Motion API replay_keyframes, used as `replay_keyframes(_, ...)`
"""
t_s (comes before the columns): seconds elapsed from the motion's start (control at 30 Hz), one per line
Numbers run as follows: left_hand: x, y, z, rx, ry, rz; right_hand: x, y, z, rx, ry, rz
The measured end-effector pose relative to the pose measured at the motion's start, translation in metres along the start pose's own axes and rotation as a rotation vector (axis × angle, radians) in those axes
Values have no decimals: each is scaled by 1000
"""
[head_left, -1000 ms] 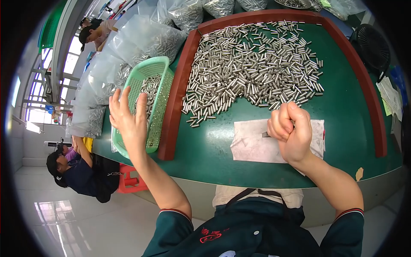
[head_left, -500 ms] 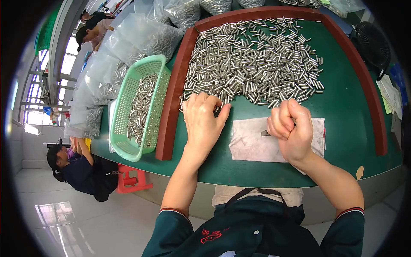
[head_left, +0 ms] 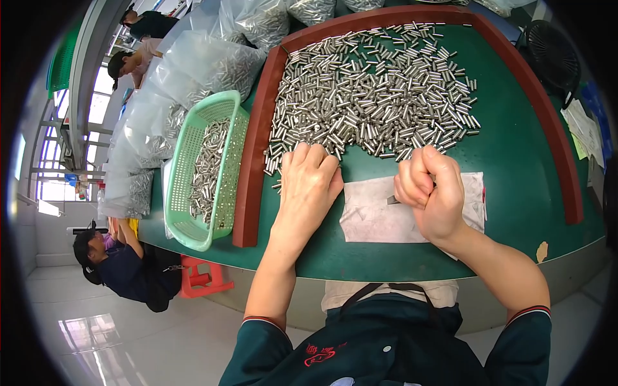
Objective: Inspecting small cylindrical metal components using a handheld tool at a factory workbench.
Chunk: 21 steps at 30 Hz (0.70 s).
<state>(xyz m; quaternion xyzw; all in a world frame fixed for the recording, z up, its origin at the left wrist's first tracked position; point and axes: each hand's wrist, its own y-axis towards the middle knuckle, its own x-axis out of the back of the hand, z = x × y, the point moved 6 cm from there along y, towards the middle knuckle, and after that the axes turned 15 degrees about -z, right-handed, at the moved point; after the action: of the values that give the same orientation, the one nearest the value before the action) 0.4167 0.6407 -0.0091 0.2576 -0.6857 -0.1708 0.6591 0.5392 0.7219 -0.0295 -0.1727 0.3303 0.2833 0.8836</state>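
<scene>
A broad heap of short silvery metal pins (head_left: 380,96) lies on the green tabletop. My left hand (head_left: 306,190) is at the heap's near left edge, back upward, with its fingers curled down and thumb drawn in. What those fingers hold, if anything, is hidden beneath them. My right hand (head_left: 434,196) is closed in a fist over a stained whitish cloth (head_left: 370,222). A short dark-grey flat metal end (head_left: 393,200) pokes out of the fist on its left side; the rest is covered by the fingers.
A reddish-brown raised border (head_left: 254,167) frames the heap. Left of it, a light green perforated basket (head_left: 177,199) holds more pins. Clear plastic bags (head_left: 219,71) of pins line the far left. A black fan (head_left: 550,55) and papers (head_left: 582,132) are at right; a co-worker (head_left: 132,264) sits at left.
My left thumb has drawn in against the fingers, where it was spread before. The right fist keeps its grip and place over the cloth. The whole view has shifted slightly.
</scene>
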Motion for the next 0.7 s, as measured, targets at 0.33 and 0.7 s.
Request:
replay_keyframes(0.33, 11, 0, 15, 190, -505, -203, -1, 0, 1, 11, -1, -3)
replay_keyframes(0.7, 4, -7, 17, 298, -755, -264, 0, -1, -1, -23, 19, -15)
